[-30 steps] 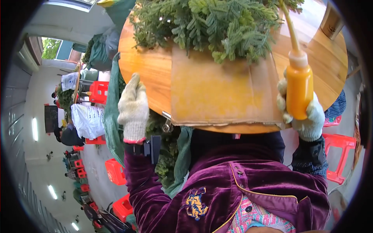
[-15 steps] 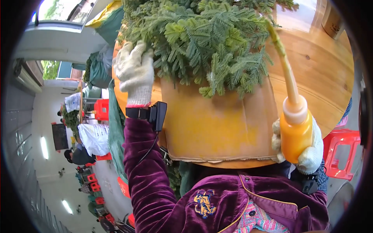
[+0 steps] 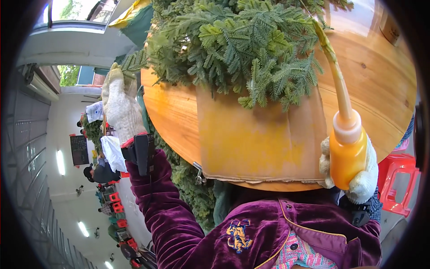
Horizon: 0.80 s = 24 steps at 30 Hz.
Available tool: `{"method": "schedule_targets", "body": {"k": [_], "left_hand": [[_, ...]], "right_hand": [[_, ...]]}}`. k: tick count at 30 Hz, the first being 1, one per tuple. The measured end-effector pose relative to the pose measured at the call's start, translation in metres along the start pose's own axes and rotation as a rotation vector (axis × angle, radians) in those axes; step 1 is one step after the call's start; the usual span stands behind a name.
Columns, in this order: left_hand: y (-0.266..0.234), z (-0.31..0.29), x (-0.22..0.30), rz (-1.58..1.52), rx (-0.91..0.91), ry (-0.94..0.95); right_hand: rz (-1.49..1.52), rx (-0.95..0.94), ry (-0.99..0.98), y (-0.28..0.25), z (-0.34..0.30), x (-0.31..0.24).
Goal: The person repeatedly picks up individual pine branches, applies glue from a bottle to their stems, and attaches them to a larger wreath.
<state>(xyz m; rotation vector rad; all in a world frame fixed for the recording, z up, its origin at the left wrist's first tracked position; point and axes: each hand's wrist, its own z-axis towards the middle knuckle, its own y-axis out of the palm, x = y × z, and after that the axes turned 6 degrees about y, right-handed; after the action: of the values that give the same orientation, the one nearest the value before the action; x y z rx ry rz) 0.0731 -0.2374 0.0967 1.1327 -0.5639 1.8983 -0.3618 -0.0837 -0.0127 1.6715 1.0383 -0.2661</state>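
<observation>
My left hand [image 3: 120, 104], in a white knit glove, is out past the table's left edge with its fingers closed. A small green fir sprig [image 3: 134, 61] sticks out from the fingertips toward the pile. My right hand [image 3: 365, 179], also gloved, is wrapped round an orange squeeze bottle [image 3: 347, 157] with a long, bent, pale nozzle. The bottle stands tilted slightly, its nozzle tip near the right side of a big heap of fir branches [image 3: 251, 49]. In front of the heap lies a cardboard sheet [image 3: 262, 143] stained yellow.
The round wooden table [image 3: 367, 76] carries the heap and a brown container [image 3: 389, 29] at the far right. A red plastic stool [image 3: 398, 181] stands at right. More greenery [image 3: 190, 188] hangs below the table's left edge. People sit among red stools farther left.
My left hand has moved left, off the table's edge beside the heap, and now has a fir sprig in its fingers. The right hand still holds the bottle in much the same pose.
</observation>
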Motion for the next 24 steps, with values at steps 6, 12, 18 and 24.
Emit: {"method": "schedule_targets", "body": {"k": [6,12,18,24], "left_hand": [[-0.022,-0.041,0.049,0.443,-0.15,0.124],[-0.017,-0.134,0.034,0.744,-0.419,0.464],[0.003,-0.199,0.032,0.8,-0.846,0.409],[-0.017,-0.187,0.048,0.484,-0.535,-0.058]], "right_hand": [[-0.094,-0.084,-0.037,-0.008,0.004,0.003],[-0.268,-0.063,-0.063,-0.01,0.003,0.002],[-0.282,-0.028,-0.169,-0.013,0.007,0.014],[-0.342,-0.051,-0.191,-0.027,0.009,0.012]]}}
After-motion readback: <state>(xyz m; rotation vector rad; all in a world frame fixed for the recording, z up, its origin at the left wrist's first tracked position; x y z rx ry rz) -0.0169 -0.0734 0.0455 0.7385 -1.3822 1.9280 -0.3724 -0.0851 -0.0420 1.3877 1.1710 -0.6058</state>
